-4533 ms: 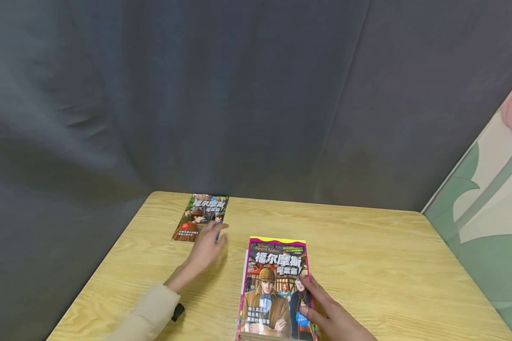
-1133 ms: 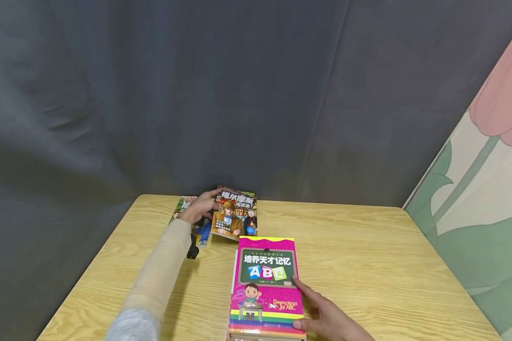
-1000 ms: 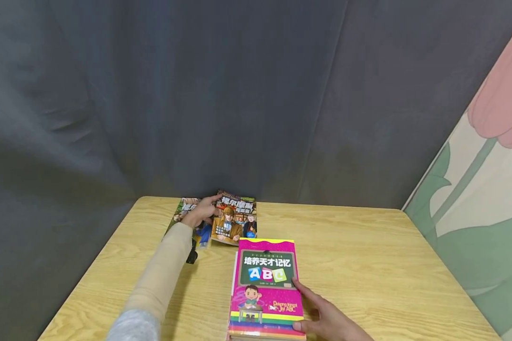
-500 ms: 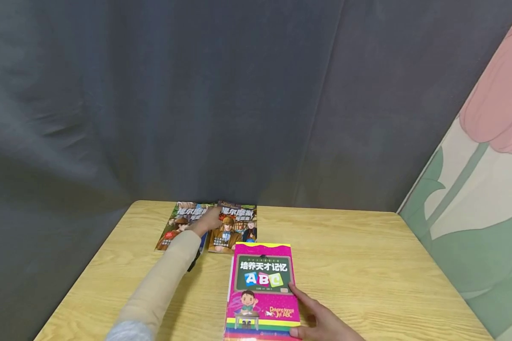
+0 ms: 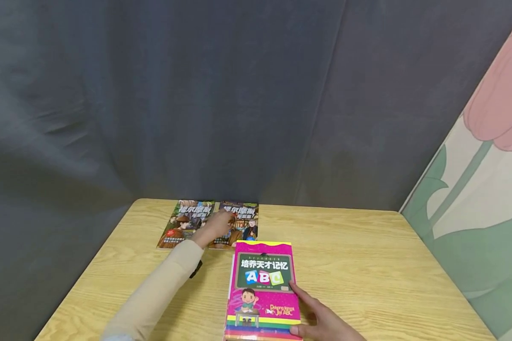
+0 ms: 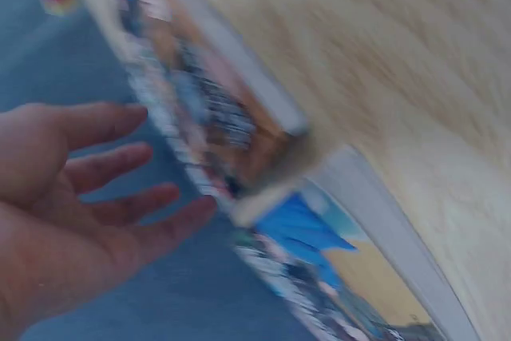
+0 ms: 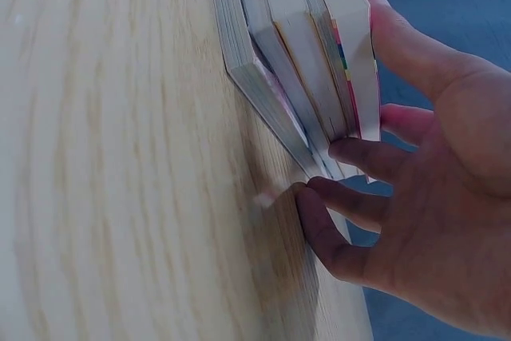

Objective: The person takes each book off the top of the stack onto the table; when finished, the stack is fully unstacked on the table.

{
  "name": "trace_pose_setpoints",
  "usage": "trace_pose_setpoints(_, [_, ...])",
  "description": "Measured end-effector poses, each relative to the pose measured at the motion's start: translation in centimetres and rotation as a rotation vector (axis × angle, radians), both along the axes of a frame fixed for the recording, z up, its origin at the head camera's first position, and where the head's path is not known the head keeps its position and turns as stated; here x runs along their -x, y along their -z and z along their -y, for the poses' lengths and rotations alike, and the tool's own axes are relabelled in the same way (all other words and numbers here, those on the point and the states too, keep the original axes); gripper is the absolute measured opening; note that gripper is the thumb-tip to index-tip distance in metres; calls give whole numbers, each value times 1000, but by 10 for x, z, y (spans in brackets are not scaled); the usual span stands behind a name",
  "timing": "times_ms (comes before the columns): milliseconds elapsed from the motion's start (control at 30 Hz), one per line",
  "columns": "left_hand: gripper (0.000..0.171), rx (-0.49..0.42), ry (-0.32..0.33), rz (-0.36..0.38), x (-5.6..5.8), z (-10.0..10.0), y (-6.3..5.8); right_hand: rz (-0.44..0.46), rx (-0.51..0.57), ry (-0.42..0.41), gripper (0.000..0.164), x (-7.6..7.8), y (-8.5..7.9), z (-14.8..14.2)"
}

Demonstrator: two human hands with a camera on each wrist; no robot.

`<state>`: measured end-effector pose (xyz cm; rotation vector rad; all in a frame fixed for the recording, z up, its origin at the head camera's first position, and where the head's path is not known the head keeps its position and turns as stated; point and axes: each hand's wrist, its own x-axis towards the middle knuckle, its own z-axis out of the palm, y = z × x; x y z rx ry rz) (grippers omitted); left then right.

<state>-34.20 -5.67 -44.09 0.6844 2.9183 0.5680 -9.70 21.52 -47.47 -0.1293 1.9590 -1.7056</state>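
Two comic-style paperback books lie side by side at the table's far left: the left book (image 5: 183,225) with a capped figure, the right book (image 5: 249,227) with a brown-coated man. My left hand (image 5: 215,227) is over the right book and partly covers it; in the left wrist view its fingers (image 6: 120,165) are spread and hold nothing. A stack of several books, topped by a pink ABC book (image 5: 262,303), stands at the front middle. My right hand (image 5: 324,317) rests at the stack's right side; in the right wrist view its fingertips (image 7: 351,149) touch the books' edges.
The wooden table (image 5: 367,270) ends at a dark curtain (image 5: 256,104) behind the books. A wall panel with a pink tulip (image 5: 499,99) stands at the right. A black strap (image 5: 196,269) shows at my left wrist.
The brown-coated man's book went from the stack's top to beside the other book, uncovering the pink ABC book. My left hand has just let go and shifted right; my right hand stays put.
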Motion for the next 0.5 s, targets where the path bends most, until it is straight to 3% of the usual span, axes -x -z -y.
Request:
trace_pose_setpoints(100, [40,-73,96,-26,-24,6,-6,6,-17,11,88,1,-1,1])
trace_pose_setpoints(300, [55,-236,215,172,-97,24,-10,-35,-146,30,91,0,-7,-1])
trace_pose_setpoints(400, [71,-293,215,296,-133,29,-2,-75,-163,17,91,-3,-8,-3])
trace_pose_setpoints(500, [85,-345,180,372,-161,29,7,-111,-193,16,92,-4,-8,-5])
